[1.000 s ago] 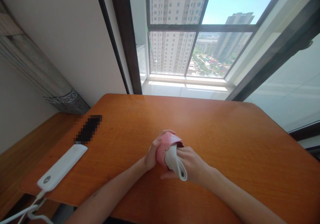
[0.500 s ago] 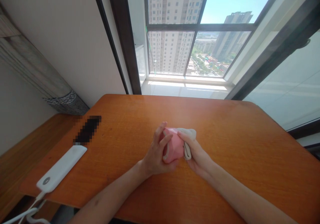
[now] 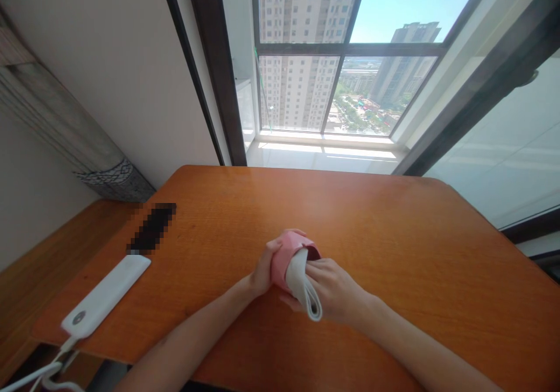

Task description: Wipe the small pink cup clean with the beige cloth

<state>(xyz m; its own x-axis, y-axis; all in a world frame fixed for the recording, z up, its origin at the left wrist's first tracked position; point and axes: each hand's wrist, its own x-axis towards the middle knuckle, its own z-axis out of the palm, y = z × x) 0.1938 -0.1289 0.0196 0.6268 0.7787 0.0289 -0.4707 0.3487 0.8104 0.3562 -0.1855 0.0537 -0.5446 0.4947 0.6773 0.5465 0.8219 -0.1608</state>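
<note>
Near the middle of the table, my left hand (image 3: 263, 268) is wrapped round a pink, faceted, hollow cup-like piece (image 3: 283, 258), its opening turned toward my right side. A folded off-white cloth (image 3: 301, 276) sits partly in that opening, and its looped fold hangs out toward me. My right hand (image 3: 336, 290) grips the cloth from the right, with some fingers reaching into the opening. Those fingertips are hidden, as is the far side of the pink piece. Both hands are just above the wooden table (image 3: 385, 234).
On the left of the table lies a white power bank (image 3: 107, 296) with a white cable (image 3: 56, 368) running off the near edge. A dark, pixelated object (image 3: 153, 228) lies beyond it. A window (image 3: 345, 88) is behind the table, and a curtain (image 3: 105, 164) hangs at the left.
The pink piece has turned so its opening shows on the right and toward me. The cloth has swung down toward me, and my right fingers have moved into the opening.
</note>
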